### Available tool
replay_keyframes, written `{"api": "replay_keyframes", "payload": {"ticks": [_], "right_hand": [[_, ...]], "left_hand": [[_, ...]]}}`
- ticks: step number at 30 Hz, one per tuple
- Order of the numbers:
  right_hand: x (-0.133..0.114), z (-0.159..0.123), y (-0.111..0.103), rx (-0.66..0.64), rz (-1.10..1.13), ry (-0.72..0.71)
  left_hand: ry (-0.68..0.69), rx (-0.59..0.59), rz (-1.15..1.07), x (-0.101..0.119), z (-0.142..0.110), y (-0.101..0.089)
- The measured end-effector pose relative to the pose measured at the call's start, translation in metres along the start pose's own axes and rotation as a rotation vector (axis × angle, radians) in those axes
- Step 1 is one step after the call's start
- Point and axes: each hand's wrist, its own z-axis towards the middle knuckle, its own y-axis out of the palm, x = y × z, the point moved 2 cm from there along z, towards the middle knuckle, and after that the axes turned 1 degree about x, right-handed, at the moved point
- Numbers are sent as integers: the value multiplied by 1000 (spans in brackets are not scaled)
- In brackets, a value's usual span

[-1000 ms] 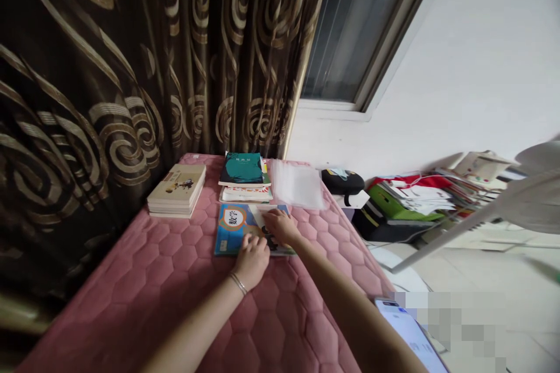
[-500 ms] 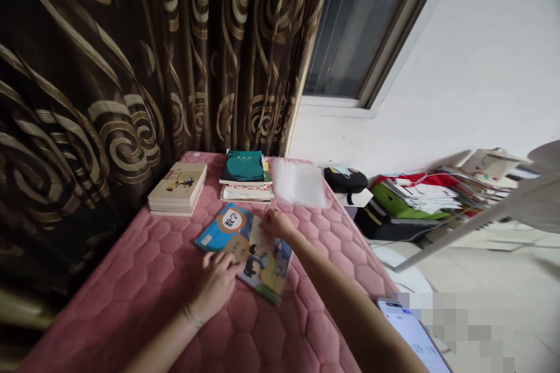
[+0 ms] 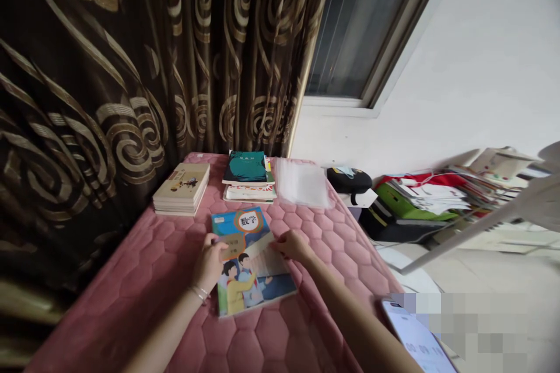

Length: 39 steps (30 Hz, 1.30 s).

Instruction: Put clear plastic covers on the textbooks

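A textbook with a blue top and a picture of children on its cover lies face up, slightly turned, on the pink quilted cover. My left hand grips the book's left edge, thumb over the cover and the other fingers mostly hidden. At the right edge, my right hand pinches the book with closed fingers. Behind it stand a stack of beige books on the left and a pile topped by a teal book. Clear plastic sleeves lie to the right of that pile.
A phone with a lit screen is at the lower right edge. Beyond the right side are a black case, heaped papers and books, and a white lamp arm. A patterned curtain hangs behind.
The textbook has turned counterclockwise, so its cover faces me more upright. My left hand has moved up along its left edge; my right hand has shifted right and slightly down.
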Motion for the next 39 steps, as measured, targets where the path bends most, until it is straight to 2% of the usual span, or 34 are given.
{"api": "replay_keyframes", "payload": {"ticks": [4,7,12,19,22,25,27,29,31,33,35,39], "right_hand": [[22,-13,-5,12,100,76],[30,-16,-11,66,108,120],[30,-16,-14,174,45,115],[23,-21,-12,266,-48,94],[22,-25,-12,284,-75,101],[16,-30,-10,299,-107,109],[6,-33,-7,364,-197,47],[-9,-34,2,410,-317,-128],[-21,-31,14,360,-396,-353],[-24,-27,26,251,-409,-485],[-19,-22,32,186,-430,-489],[2,-18,26,164,-481,-358]], "left_hand": [[35,19,-60,14,22,13],[26,3,-56,25,36,20],[-14,-92,57,32,48,23],[6,-138,178,42,46,20],[99,-161,264,56,42,25],[296,-271,274,73,35,38],[362,-334,253,82,30,48],[358,-349,260,88,26,55],[337,-344,283,90,23,59],[327,-339,305,88,21,60],[314,-322,317,82,21,60],[273,-295,337,64,24,56]]}}
